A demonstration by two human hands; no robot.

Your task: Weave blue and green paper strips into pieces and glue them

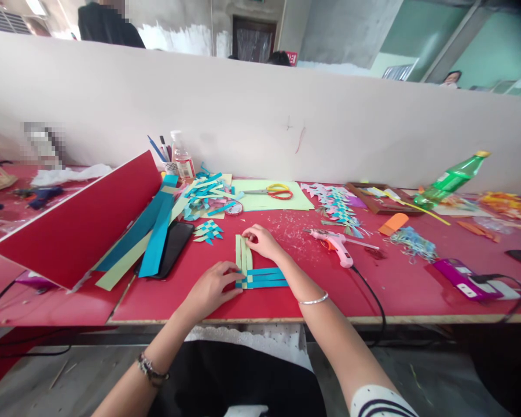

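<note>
Pale yellow paper strips [238,248] stand away from me on the red table, woven at their near end with blue paper strips [269,277] that stretch right. My left hand [217,286] grips the left edge of the woven corner between thumb and fingers. At the far end of the yellow strips, my right hand [263,241] has its fingertips closed on a strip. Just beyond, to the left, lies a small blue and yellow woven piece [208,231]. A pink glue gun [339,246] rests right of my right forearm.
Scissors [278,192] lie on pale green paper [301,200]. Left are a leaning red board [91,223], long paper strips [156,243], a black phone [178,246] and a clear bottle [183,157]. Right are a tilted green bottle [454,180] and a purple power strip [464,281]. A white partition [243,116] stands behind.
</note>
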